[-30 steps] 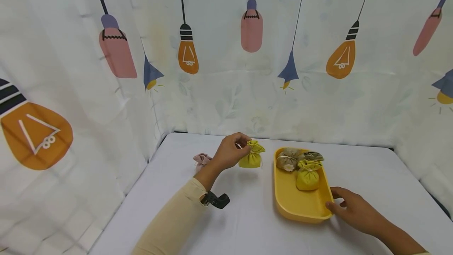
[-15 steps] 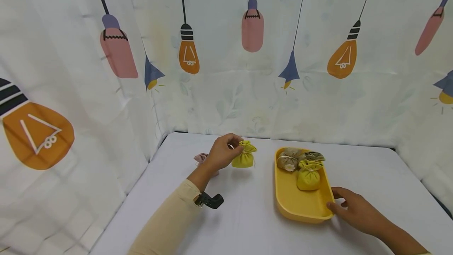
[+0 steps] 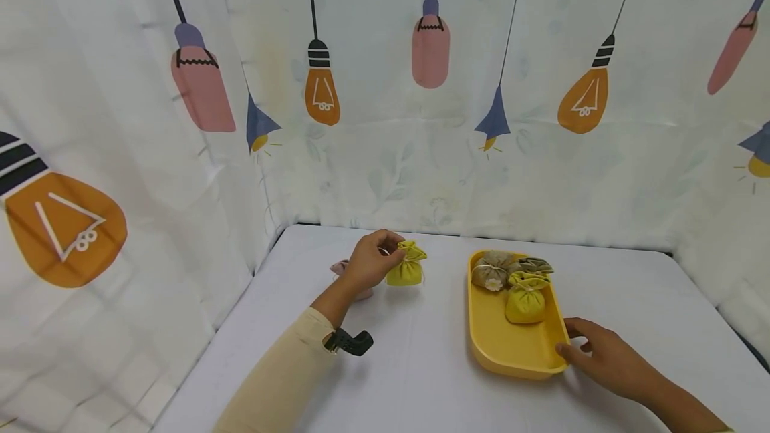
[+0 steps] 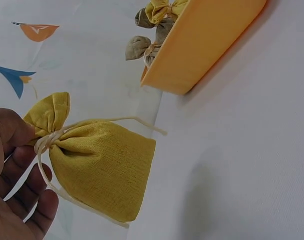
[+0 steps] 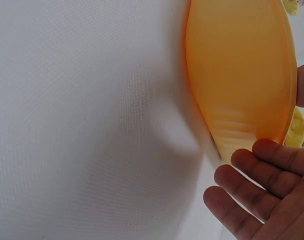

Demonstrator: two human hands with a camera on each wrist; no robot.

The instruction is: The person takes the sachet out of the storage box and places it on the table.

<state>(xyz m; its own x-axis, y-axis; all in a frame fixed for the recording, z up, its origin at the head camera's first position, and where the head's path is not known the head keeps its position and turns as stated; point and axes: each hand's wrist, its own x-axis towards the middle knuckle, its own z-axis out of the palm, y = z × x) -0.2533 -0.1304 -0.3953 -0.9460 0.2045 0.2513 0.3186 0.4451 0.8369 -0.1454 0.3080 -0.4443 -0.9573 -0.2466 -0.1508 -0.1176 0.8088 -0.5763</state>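
My left hand pinches a yellow drawstring pouch by its gathered neck. In the left wrist view the pouch hangs sideways with its cream cord trailing, its shadow cast on the white tabletop. My right hand grips the near right rim of a yellow tray, thumb at the inner side, fingertips against the outer wall. Inside, at the far end, lie a grey-brown pouch with a white flower, another greyish pouch and a yellow pouch. A pinkish pouch is partly hidden behind my left hand.
The table wears a white cover and ends at a back edge. Behind it and to the left hangs a pale curtain printed with lamps and bulbs. A dark strap device sits on my left wrist.
My left hand has moved left with the yellow pouch, away from the tray and nearer the pinkish pouch. The right hand and the tray have stayed in place.
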